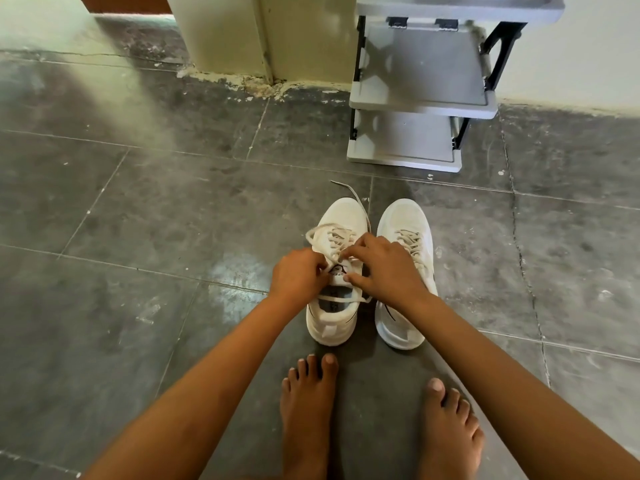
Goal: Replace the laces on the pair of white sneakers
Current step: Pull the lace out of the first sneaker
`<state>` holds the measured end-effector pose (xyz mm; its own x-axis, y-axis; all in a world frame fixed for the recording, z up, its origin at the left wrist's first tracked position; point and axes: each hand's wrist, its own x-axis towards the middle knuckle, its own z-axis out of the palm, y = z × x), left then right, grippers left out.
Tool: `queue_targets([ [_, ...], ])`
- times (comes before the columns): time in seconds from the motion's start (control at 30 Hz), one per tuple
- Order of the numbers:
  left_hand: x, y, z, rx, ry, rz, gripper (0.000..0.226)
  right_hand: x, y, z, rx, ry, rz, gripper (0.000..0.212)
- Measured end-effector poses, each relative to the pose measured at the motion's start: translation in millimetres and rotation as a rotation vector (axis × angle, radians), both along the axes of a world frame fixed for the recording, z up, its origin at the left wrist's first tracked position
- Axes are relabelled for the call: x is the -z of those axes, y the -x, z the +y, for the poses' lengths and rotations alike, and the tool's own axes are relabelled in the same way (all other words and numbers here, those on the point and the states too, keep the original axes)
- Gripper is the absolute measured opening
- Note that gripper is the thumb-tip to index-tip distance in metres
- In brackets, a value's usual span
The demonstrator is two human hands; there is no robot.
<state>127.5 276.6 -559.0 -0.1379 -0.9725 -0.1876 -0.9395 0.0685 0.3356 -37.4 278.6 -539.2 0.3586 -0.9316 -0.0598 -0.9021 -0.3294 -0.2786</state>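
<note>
Two sneakers [403,216], toes away, fingers [363,249] pinching lace [334,239]

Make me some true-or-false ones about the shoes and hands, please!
1. The left hand and right hand both pinch the lace of the left sneaker. True.
2. The right sneaker has no lace. False: it is laced.
3. The person wears socks. False: the feet are bare.
4. A grey shoe rack stands beyond the sneakers. True.
5. A lace end lies on the floor tiles past the left sneaker's toe. True.
</note>
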Motion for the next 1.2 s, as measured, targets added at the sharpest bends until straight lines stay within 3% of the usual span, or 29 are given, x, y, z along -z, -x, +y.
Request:
queue_targets([
  [0.23, -1, 4, 0, 0.012, 0.007, -0.019, 0.021, -3, -16, -1, -0.158, 0.302, 0.187, 0.014],
  [0.3, 0, 4, 1, 0.003, 0.015, -0.025, 0.021, -4, -19, -3, -0.12, 0.223, 0.022, 0.017],
  [0.43, 2, 6, 1, -0.015, 0.039, -0.028, 0.019, -14, -27, -5, 0.07, 0.041, -0.553, 0.012],
  [0.5, 3, 6, 1, -0.011, 0.036, -0.02, 0.019, -16, -28, -3, 0.132, -0.022, -0.708, 0.011],
  [0.57, 2, 6, 1, -0.007, 0.03, -0.016, 0.02, -14, -23, -4, 0.132, -0.041, -0.639, 0.016],
  [0.67, 3, 3, 0, -0.036, -0.003, 0.029, 0.02, -2, -9, -4, -0.03, -0.006, -0.116, 0.034],
  [0.73, 2, 1, -2, -0.041, -0.033, 0.047, 0.019, 6, -4, 0, -0.058, 0.032, 0.018, 0.036],
  [0.87, 1, 2, -3, -0.028, -0.031, 0.035, 0.018, 6, -8, -2, 0.002, 0.127, -0.054, 0.024],
  [1.07, 3, 3, -3, -0.034, -0.005, 0.008, 0.021, 1, -16, -7, 0.111, -0.071, -0.48, 0.013],
  [1.2, 2, 5, -1, -0.049, -0.019, 0.02, 0.018, 0, -9, -4, 0.076, -0.028, -0.307, 0.022],
])
